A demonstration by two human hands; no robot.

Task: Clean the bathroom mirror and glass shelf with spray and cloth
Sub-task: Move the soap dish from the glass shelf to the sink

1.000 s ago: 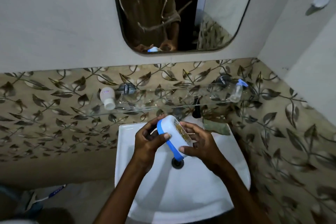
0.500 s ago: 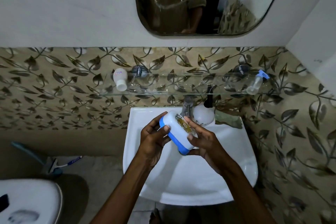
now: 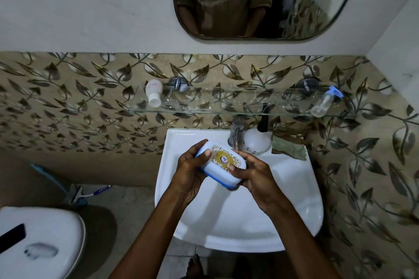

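Clear glass shelf (image 3: 238,110) above white basin (image 3: 294,188) | white-and-blue plastic soap box (image 3: 221,163) gripped by left hand (image 3: 189,174) and right hand (image 3: 254,176), turned lid-up since a second ago | shelf clearing likely underway, wiping unstarted

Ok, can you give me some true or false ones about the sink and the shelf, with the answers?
1. Both hands hold the soap box over the sink. True.
2. The small spray bottle lies at the glass shelf's left end. False: it lies at the right end.
3. A green cloth sits on the sink's rim. True.
4. The left hand wipes the mirror. False: it grips the soap box.
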